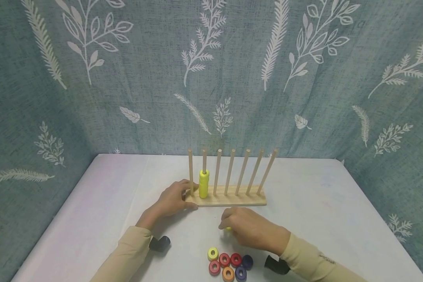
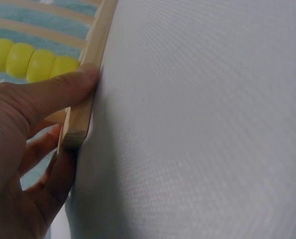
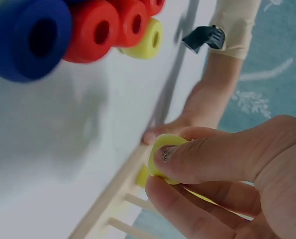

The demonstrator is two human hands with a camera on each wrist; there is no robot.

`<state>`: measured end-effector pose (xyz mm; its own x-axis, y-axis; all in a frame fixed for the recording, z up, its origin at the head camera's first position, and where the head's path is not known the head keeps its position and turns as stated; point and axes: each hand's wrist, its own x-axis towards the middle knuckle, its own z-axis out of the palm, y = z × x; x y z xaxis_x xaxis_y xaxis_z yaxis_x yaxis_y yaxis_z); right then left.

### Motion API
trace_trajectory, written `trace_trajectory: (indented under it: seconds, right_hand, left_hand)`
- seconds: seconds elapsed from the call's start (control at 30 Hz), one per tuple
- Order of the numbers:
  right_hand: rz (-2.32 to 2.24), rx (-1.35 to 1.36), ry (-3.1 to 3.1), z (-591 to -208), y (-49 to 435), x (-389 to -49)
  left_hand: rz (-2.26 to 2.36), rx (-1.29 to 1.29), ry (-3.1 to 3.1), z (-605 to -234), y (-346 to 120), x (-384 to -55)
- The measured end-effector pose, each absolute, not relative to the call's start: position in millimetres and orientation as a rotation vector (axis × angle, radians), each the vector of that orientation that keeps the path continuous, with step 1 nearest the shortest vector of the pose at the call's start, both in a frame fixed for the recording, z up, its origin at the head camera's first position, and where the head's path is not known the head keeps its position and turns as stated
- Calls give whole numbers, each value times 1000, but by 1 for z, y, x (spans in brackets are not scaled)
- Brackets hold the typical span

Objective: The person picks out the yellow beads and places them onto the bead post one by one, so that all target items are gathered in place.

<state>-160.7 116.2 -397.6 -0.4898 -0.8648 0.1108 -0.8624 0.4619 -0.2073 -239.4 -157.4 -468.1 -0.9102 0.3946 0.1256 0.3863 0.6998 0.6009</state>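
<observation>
A wooden peg rack (image 1: 232, 201) with several upright pegs stands on the table. Yellow beads (image 1: 204, 184) are stacked on its second peg from the left, covering about the lower half. My left hand (image 1: 174, 199) grips the left end of the base, thumb along the front edge and fingers behind and under the end, as the left wrist view shows. In front of the rack, my right hand (image 1: 251, 228) pinches a single yellow bead (image 3: 173, 140) between thumb and fingers, above the table. The thumb and fingers hide much of that bead.
Loose beads lie near the front of the table: a yellow bead (image 1: 213, 253), red ones (image 1: 236, 260), an orange bead (image 1: 228, 273) and dark blue ones (image 1: 247, 262). The white table (image 1: 313, 203) meets a grey-green leaf-patterned curtain (image 1: 232, 113) at the back and sides.
</observation>
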Motion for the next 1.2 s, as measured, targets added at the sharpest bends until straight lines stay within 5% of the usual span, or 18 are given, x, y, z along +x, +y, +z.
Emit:
trace_trajectory:
  seconds: [1.2]
  right_hand:
    - [-305, -1688, 2853, -337, 113, -158]
  left_hand:
    - [988, 650, 2906, -468, -159, -237]
